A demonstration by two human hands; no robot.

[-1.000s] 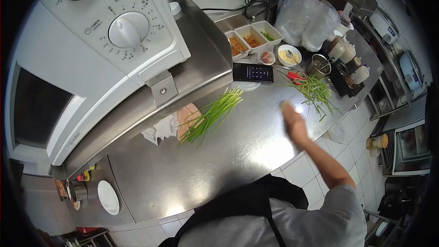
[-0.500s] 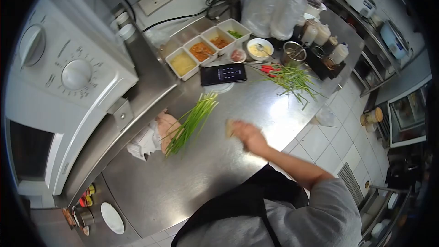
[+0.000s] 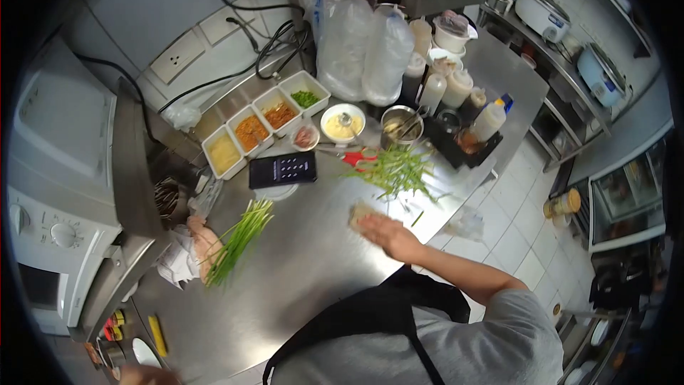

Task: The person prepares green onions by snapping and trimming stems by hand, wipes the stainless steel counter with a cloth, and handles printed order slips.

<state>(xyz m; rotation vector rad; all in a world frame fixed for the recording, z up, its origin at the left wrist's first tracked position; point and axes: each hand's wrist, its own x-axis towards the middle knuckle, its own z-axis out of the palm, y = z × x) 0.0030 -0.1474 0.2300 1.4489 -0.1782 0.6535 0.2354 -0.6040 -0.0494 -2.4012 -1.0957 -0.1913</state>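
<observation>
My right hand [image 3: 390, 237] lies palm down on the steel counter [image 3: 313, 242], its fingers over a crumpled beige cloth [image 3: 360, 217]. Beyond it is a loose pile of cut green stalks [image 3: 399, 172], with red-handled scissors [image 3: 358, 158] beside them. A bundle of long green stalks [image 3: 239, 242] lies at the left, against a pinkish piece [image 3: 204, 242] on white wrapping [image 3: 178, 260] that I cannot identify. At the bottom left edge my left hand [image 3: 148, 376] shows only as a blur, its fingers unclear. Near it lie a yellow stick-like object [image 3: 157, 335] and a white plate [image 3: 144, 353].
Along the back stand white tubs [image 3: 249, 132] of chopped ingredients, a black phone [image 3: 283, 171], a bowl of yellow sauce [image 3: 342, 123] and a metal pot [image 3: 401, 127]. Squeeze bottles [image 3: 459, 89] and plastic bags [image 3: 345, 50] are behind. An oven [image 3: 64, 192] borders the left.
The camera view has shifted, so the counter items appear farther left and lower. My right hand stays on the cloth. My left hand and the yellow object have come into view at the lower left.
</observation>
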